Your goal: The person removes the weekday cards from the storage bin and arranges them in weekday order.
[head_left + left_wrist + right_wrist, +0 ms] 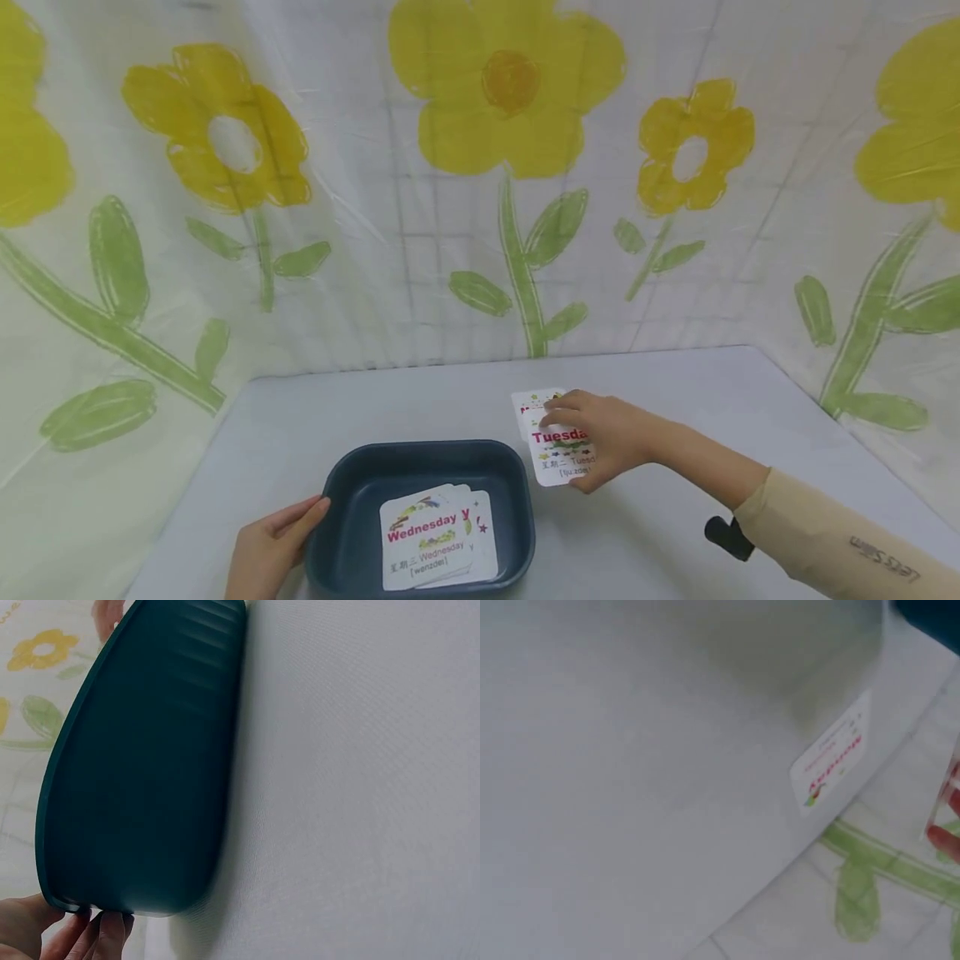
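A dark blue-green basin (521, 500) stands on the table, with several word cards inside, a "Wednesday" card (423, 546) on top. At the basin's left end, my left hand (266, 546) pinches the rim between thumb and fingers; the left wrist view shows the same fingers (111, 934) at the basin's (142, 765) end. Right of the basin, my right hand (607, 433) holds a "Tuesday" card (551, 462) by its right side, covering part of it. Behind that, a "Monday" card (525, 400) is partly hidden; in the right wrist view this Monday card (831, 761) lies flat on the table.
The white-covered table (637, 550) reaches back to a hanging curtain (360, 275) printed with yellow flowers. A small black object (727, 537) shows beside the right sleeve (832, 533).
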`<state>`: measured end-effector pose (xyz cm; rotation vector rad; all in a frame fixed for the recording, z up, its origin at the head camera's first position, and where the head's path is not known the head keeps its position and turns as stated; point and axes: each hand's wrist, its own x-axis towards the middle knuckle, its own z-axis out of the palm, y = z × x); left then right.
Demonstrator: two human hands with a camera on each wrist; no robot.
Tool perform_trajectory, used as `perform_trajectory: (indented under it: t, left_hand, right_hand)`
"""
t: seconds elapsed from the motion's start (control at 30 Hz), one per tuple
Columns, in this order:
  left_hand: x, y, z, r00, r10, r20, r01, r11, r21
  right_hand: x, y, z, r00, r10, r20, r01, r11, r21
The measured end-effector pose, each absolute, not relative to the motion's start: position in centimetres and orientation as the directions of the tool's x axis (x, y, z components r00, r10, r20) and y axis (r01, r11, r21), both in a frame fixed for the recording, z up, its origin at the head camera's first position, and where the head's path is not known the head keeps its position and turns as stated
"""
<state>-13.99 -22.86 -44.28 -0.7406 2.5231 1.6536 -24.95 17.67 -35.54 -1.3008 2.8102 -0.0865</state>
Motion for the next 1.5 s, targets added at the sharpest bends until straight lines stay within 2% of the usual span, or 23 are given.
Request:
perform_trajectory:
  t: [0.47, 0.77, 1.07, 1.33, 1.5]
  left_hand:
    - [-13.9, -22.9, -44.4, -0.880, -0.369, -0.298, -0.419, 0.308, 0.854]
    - [-13.8, -23.0, -44.4, -0.877, -0.372, -0.305, -0.426, 0.304, 0.852]
    - [-13.8, -22.8, -44.0, -0.876, -0.375, -0.303, -0.414, 0.264, 0.871]
    - [-13.8, -22.7, -43.8, -0.874, -0.382, -0.301, -0.411, 0.247, 0.878]
    - [-13.8, -22.7, -43.9, -0.870, -0.386, -0.306, -0.414, 0.237, 0.879]
  right_hand:
    - [-27.4, 21.0, -37.4, -0.687, -0.724, -0.062, -0.714, 0.688, -0.127]
    - [-30.2, 23.8, -40.1, -0.747, -0.657, -0.104, -0.642, 0.753, -0.144]
    - [-32.9, 24.8, -41.2, -0.790, -0.590, -0.167, -0.574, 0.807, -0.136]
    - [-34.4, 24.4, -41.5, -0.802, -0.552, -0.228, -0.528, 0.833, -0.164]
    - [-35.0, 24.3, -41.6, -0.786, -0.557, -0.268, -0.529, 0.830, -0.173]
